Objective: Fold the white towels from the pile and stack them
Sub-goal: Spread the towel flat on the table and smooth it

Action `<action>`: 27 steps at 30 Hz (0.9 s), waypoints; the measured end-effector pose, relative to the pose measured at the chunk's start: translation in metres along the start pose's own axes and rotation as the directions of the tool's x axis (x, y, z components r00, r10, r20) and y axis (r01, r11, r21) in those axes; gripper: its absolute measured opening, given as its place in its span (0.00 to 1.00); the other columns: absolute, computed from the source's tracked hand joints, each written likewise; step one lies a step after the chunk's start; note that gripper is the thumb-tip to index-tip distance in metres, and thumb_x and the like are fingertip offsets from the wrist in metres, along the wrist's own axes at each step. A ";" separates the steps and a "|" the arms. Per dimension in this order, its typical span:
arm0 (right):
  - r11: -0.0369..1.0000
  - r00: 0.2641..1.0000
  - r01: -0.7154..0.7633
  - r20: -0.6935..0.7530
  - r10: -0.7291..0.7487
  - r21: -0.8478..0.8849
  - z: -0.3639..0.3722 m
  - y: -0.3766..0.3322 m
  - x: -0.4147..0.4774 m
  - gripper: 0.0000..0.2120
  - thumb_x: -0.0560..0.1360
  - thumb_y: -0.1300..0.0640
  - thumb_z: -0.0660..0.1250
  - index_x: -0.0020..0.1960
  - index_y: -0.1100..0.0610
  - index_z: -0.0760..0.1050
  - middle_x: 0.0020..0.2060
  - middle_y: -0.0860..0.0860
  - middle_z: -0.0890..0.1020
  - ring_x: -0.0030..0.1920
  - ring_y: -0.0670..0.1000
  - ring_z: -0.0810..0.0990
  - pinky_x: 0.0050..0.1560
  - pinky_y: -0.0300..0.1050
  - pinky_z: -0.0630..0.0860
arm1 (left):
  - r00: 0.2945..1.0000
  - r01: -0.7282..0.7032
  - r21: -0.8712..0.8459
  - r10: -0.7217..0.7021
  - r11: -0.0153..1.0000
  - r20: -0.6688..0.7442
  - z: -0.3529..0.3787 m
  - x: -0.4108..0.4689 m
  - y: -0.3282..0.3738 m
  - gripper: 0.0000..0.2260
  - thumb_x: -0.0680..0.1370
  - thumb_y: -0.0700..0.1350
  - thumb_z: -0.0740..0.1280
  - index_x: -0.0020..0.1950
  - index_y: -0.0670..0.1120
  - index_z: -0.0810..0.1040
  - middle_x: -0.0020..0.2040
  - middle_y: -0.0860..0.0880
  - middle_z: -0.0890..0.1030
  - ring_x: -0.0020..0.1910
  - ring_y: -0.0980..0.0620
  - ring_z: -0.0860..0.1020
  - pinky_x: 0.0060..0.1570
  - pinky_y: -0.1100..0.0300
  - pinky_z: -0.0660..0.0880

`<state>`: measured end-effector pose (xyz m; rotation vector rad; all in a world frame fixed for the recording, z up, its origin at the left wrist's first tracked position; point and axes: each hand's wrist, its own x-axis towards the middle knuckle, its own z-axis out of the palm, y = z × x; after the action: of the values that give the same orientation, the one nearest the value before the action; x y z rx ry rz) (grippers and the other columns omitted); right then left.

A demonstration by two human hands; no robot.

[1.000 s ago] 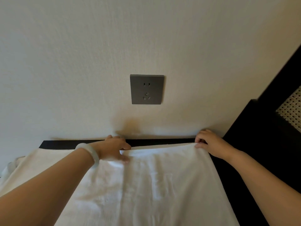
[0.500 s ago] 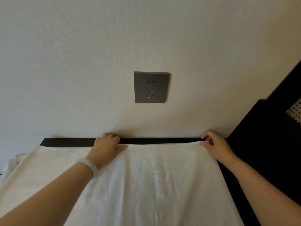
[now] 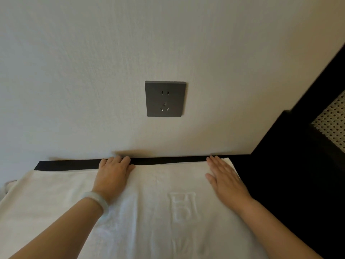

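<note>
White towel (image 3: 158, 212) is spread flat on the dark tabletop (image 3: 74, 163), far edge just short of the wall (image 3: 112, 53), right under the grey socket (image 3: 165, 98). Its right side runs close along the table's right edge. More white cloth (image 3: 37, 193) extends to the left under or beside it; we can't tell whether that's the same towel or another from the pile.

Our left hand (image 3: 113, 174) lies palm down at the far edge, fingers (image 3: 119, 160) open and slightly curled at the hem, pinching nothing. Our right hand (image 3: 225, 176) is flat on the far right corner, fingers (image 3: 216, 162) straight and together, also gripping nothing. Both are pressing, not holding. White bangle (image 3: 97, 201) sits on the left wrist.

Handling guess: terry cloth with an embossed logo (image 3: 182, 206), so soft, light, zero stiffness. It'll drape and sag the moment we lift it, won't slip much on itself, nothing to break.

Where to grab: pinch the 2 far corners, thumb under and fingers on top, keep the hem taut between the hands, then carry it toward us for the next fold. A mid-edge grip would let the corners flop and skew the fold.

Judging by this, we're smoothing 1 towel, with no finished stack in view.
</note>
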<state>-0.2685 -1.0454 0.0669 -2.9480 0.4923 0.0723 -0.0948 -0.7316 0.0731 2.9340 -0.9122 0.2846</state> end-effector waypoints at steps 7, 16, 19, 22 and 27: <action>0.989 0.990 0.139 -0.005 -0.140 -0.049 0.017 -0.028 -0.018 0.31 0.81 0.37 0.43 0.80 0.47 0.41 0.78 0.44 0.39 0.79 0.45 0.37 0.76 0.49 0.32 | 0.961 -0.262 -0.109 0.269 0.959 0.058 -0.004 -0.041 0.101 0.23 0.79 0.56 0.53 0.68 0.50 0.76 0.69 0.45 0.75 0.68 0.41 0.74 0.66 0.39 0.68; 0.773 0.933 -0.327 0.055 0.356 0.543 -0.029 0.029 -0.069 0.22 0.83 0.49 0.59 0.75 0.52 0.65 0.71 0.46 0.68 0.68 0.49 0.70 0.67 0.43 0.68 | 0.951 -0.160 -0.171 0.198 0.972 0.237 -0.012 -0.080 0.130 0.28 0.79 0.59 0.49 0.75 0.51 0.68 0.76 0.47 0.65 0.74 0.40 0.66 0.71 0.38 0.57; 0.759 0.879 -0.446 0.074 0.470 0.475 -0.019 0.022 -0.133 0.06 0.80 0.51 0.64 0.54 0.51 0.76 0.54 0.48 0.78 0.47 0.43 0.76 0.50 0.42 0.76 | 0.915 -0.300 -0.196 0.340 0.934 0.217 -0.011 -0.109 0.145 0.26 0.80 0.59 0.53 0.76 0.53 0.68 0.76 0.50 0.66 0.75 0.44 0.65 0.69 0.42 0.56; 0.714 0.772 -0.631 0.152 0.617 0.303 -0.016 0.009 -0.186 0.09 0.80 0.45 0.62 0.46 0.49 0.69 0.45 0.45 0.75 0.42 0.45 0.75 0.43 0.44 0.74 | 0.924 -0.290 -0.184 0.325 0.939 0.200 -0.013 -0.114 0.149 0.26 0.80 0.60 0.51 0.77 0.55 0.63 0.78 0.51 0.62 0.76 0.45 0.61 0.70 0.42 0.53; 0.655 0.675 -0.737 0.130 0.726 0.165 -0.008 -0.017 -0.224 0.16 0.80 0.36 0.50 0.43 0.48 0.61 0.38 0.43 0.74 0.33 0.40 0.71 0.32 0.41 0.66 | 0.933 -0.265 -0.167 0.296 0.950 0.205 -0.011 -0.113 0.149 0.28 0.79 0.62 0.41 0.79 0.59 0.51 0.80 0.55 0.49 0.79 0.48 0.47 0.76 0.43 0.45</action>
<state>-0.4747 -0.9590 0.0933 -2.3362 1.5546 0.1749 -0.2728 -0.7904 0.0615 2.7437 -1.3291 -0.1055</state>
